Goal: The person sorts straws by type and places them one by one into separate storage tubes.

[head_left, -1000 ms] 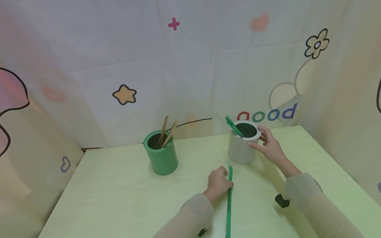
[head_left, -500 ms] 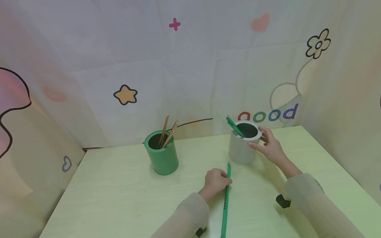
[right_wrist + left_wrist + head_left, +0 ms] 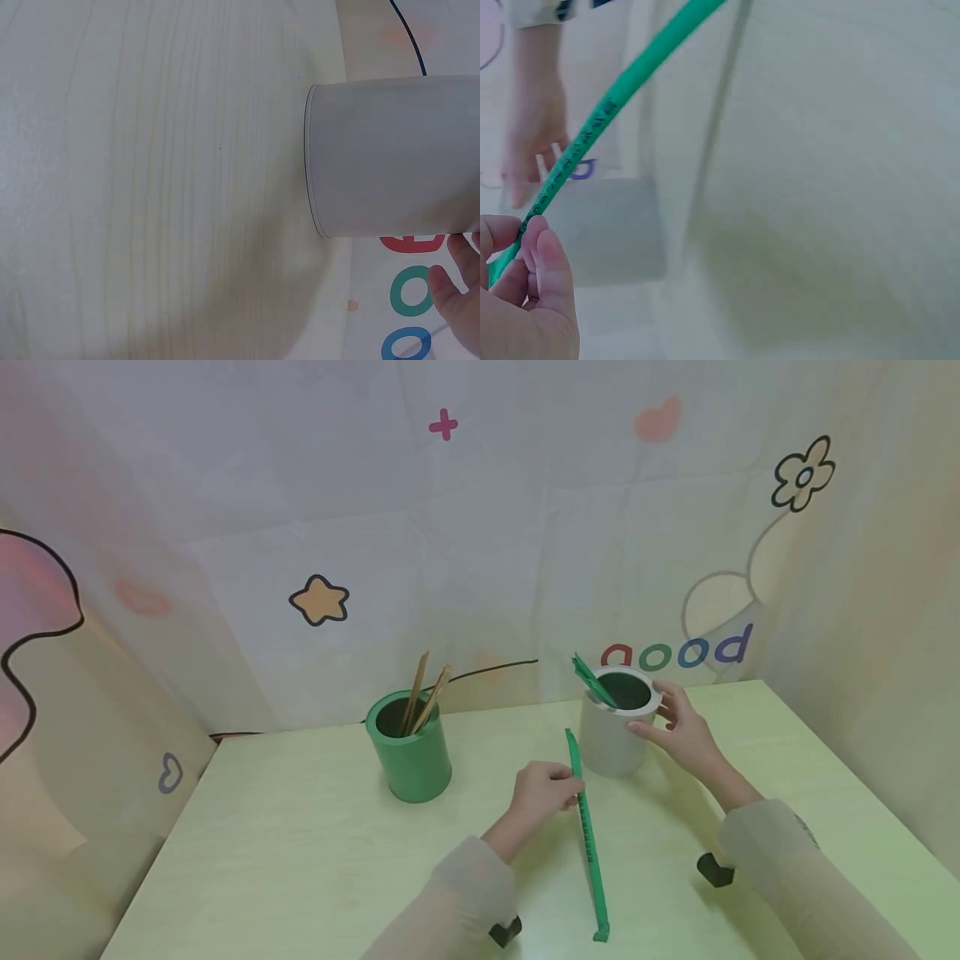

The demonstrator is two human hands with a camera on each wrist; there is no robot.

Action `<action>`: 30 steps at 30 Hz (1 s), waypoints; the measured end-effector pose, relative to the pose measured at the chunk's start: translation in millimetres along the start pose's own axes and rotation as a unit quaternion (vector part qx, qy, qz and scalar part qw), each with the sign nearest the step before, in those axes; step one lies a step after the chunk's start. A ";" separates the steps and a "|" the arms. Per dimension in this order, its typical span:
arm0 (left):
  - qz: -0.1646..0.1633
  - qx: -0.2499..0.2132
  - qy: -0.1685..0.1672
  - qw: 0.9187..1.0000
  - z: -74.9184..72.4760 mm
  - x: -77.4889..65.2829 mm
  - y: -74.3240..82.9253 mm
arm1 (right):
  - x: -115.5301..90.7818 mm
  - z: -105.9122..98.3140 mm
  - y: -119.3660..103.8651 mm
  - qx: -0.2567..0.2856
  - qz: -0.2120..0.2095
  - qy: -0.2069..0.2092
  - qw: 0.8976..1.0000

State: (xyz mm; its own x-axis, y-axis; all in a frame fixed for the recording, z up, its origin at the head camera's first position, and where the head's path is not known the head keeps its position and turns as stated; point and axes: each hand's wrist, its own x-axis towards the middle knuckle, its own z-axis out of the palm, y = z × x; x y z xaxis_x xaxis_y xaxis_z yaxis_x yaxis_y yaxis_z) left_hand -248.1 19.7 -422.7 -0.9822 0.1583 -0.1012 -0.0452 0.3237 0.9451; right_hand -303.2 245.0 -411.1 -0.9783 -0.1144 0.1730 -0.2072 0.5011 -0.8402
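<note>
My left hand (image 3: 538, 792) pinches a long, thin green wrapped stick (image 3: 590, 843) with dark print, near its far end. Its near end points back toward me and is slightly bent. In the left wrist view, thumb and fingertips (image 3: 551, 251) close on the printed stick (image 3: 630, 82), which slants up to the right. My right hand (image 3: 684, 733) holds the white cup (image 3: 611, 743) at its right side, thumb in front and fingers by the rim. Several green wrapped pieces (image 3: 592, 681) lean out of this cup. The right wrist view shows the cup's side (image 3: 397, 157) standing on the table.
Left of the white cup stands a green cup (image 3: 416, 768) with several brown sticks (image 3: 415, 693) in it. Both stand toward the back of the pale wooden table (image 3: 300, 860). A printed cloth backdrop (image 3: 480, 543) hangs behind and around the table.
My left hand has moved forward with the green stick, whose far end is now beside the white cup. The stick's near end has come into view, swung right. My right hand stays at the cup.
</note>
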 end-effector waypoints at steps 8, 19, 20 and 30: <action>0.042 -0.069 -0.014 0.997 -25.0 -5.6 53.2 | -0.9 -0.4 -1.2 0.000 0.008 -0.003 1.000; 0.136 -0.171 0.119 0.969 -56.7 4.4 97.6 | -1.9 -1.1 -1.4 0.001 -0.002 0.001 1.000; 0.144 -0.174 0.134 0.965 -58.3 6.4 98.9 | -1.7 -1.2 -1.2 0.000 -0.001 0.001 1.000; 0.174 -0.136 0.226 0.949 -61.7 22.5 103.4 | 0.5 -0.6 -1.3 0.003 0.017 -0.008 1.000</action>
State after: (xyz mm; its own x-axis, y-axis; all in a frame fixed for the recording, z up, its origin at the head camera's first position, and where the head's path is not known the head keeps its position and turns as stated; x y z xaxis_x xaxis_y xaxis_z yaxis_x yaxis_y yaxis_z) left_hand -286.1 -0.8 -308.1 -0.9210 -0.2255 0.3178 0.3120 0.0620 0.9481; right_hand -303.5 244.9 -409.6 -0.9846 -0.1106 0.1354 -0.1728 0.4995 -0.8489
